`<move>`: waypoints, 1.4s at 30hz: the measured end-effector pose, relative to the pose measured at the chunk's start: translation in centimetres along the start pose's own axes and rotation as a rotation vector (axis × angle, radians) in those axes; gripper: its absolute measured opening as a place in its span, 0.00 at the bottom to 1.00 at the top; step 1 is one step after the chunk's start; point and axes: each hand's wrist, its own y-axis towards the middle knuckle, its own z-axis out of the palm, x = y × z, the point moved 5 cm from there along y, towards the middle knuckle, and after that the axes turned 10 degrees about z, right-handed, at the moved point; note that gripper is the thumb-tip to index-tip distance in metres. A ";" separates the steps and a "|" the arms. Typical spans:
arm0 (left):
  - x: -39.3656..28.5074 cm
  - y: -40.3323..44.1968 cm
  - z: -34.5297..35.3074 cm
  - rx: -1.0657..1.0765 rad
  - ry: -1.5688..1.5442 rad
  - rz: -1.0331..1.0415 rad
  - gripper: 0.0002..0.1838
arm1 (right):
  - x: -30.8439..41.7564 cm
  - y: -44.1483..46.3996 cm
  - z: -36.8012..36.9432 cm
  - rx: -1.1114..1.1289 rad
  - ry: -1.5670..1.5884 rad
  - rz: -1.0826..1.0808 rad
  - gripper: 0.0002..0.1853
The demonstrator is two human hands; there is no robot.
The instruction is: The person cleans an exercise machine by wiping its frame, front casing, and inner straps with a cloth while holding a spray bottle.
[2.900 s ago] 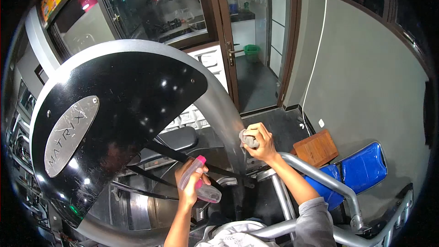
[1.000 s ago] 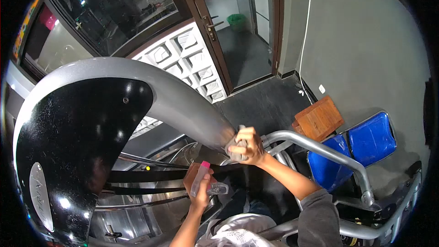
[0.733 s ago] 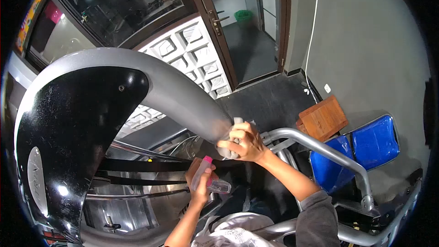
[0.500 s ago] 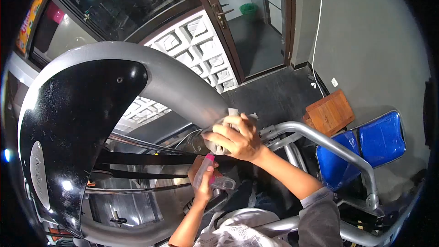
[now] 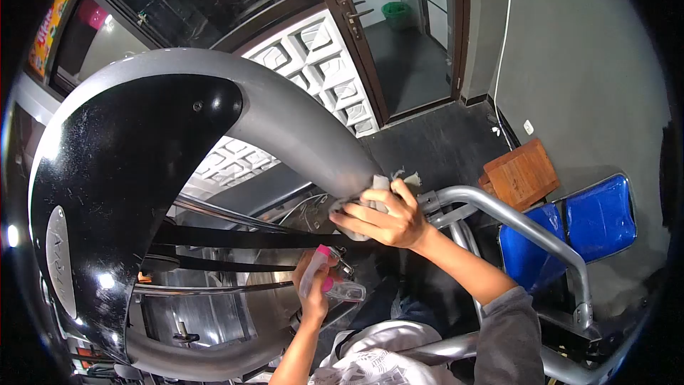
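My right hand (image 5: 390, 215) is closed around a grey cloth (image 5: 353, 219) and presses it against the lower end of a thick, curved grey tube (image 5: 306, 128). My left hand (image 5: 314, 286) grips a clear spray bottle (image 5: 346, 290) with a pink top, lower down and to the left of the cloth. The tube arches over a glossy black panel (image 5: 142, 164) that carries a silver oval plate (image 5: 61, 260). Dark straps and metal rods run from behind the panel toward my left hand. The fingers of my right hand partly cover the cloth.
Silver rails (image 5: 524, 232) curve past my right arm. Beyond them are blue seats (image 5: 600, 217) and a brown wooden box (image 5: 521, 175) by the grey wall (image 5: 591, 64). A brown-framed door (image 5: 363, 50) and a green bin (image 5: 395, 14) are farther back.
My right hand has moved down the tube with the cloth to its lower end. The view has shifted, with the black panel farther left. My left hand still holds the bottle.
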 end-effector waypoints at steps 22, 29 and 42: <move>0.8 -0.8 1.2 0.092 -0.028 -0.082 0.17 | -4.2 -8.3 2.9 0.213 0.152 0.031 0.09; 1.4 -0.4 2.5 0.121 0.018 -0.132 0.19 | -5.5 -4.6 2.7 -0.050 0.566 0.352 0.20; 2.1 0.3 3.4 0.200 0.092 -0.098 0.22 | -11.6 -11.5 10.4 0.170 1.112 1.261 0.12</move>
